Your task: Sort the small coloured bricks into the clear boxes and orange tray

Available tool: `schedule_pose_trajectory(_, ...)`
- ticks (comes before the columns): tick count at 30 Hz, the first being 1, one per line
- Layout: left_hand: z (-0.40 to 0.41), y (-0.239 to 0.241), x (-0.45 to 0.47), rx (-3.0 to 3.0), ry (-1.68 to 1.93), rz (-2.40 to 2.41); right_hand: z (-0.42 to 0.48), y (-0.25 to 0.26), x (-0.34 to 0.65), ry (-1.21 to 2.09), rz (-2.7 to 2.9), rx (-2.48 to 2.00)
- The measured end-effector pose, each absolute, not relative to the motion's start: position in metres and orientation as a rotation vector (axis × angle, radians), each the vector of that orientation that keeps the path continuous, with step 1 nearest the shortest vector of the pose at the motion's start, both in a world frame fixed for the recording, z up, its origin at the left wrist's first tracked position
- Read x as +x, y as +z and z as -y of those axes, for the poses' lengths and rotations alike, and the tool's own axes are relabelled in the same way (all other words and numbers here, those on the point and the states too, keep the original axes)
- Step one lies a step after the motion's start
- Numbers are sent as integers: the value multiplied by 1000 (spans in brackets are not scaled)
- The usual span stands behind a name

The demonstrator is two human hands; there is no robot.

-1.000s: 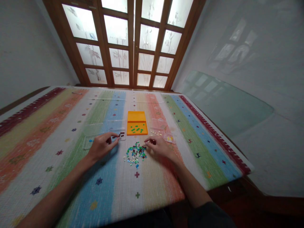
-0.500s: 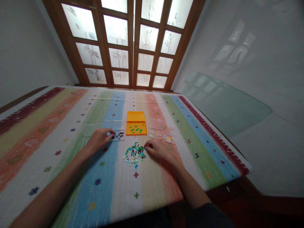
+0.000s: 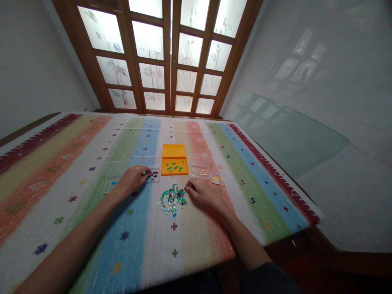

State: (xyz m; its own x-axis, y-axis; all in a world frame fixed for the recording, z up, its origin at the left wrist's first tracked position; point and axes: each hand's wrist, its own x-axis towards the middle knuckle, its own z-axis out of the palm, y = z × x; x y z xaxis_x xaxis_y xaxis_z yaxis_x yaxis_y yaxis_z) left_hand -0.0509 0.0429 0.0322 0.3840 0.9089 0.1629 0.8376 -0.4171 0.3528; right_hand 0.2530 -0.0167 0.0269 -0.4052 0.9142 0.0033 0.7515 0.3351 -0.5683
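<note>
My left hand reaches over a clear tray of dark red toy bricks. Its thumb and fingertips are pinched together, and anything between them is too small to tell. Beside the right edge of a loose pile of small toy bricks, in green, blue, white and dark red, rests my right hand. Its fingers are closed too, with the tips at the pile's edge; whatever they hold cannot be made out.
An orange box with its lid open holds several green bricks beyond the pile. To its right are a clear tray of whitish bricks and a smaller one with yellow bricks. A clear tray with blue pieces is partly behind my left forearm.
My left hand has shifted slightly right over the dark red bricks, and a blue piece now shows left of its wrist. My right hand has stayed nearly still at the pile.
</note>
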Motion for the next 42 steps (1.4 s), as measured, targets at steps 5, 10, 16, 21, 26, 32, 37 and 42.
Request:
schedule_pose_trajectory(5, -43, 32, -48, 2426, 454, -1604, 17, 28, 253, 716, 2288, -1461)
schedule_pose_trajectory(10, -43, 33, -52, 2407, 449, -1631, 18, 28, 253, 733, 2274, -1464)
schedule_pose_trajectory(16, -27, 38, -49, 2455, 687, -1511, 15, 25, 252, 934, 2147, -1343)
schedule_pose_trajectory(21, 6, 37, -15, 2626, 993, -943, 13, 24, 250, 1203, 1999, -1188)
schedule_pose_trajectory(26, 26, 33, 13, 2726, 962, -819, 13, 26, 247, 1481, 1886, -1116)
schedule_pose_trajectory(32, 27, 28, 18, 2776, 1018, -840, 14, 28, 244, 1661, 1811, -1074)
schedule_pose_trajectory(37, 29, 29, 19, 2766, 1010, -862, 16, 30, 242, 1710, 1802, -1044)
schedule_pose_trajectory(42, 29, 28, 19, 2798, 1021, -817, 17, 31, 240, 1754, 1792, -1063)
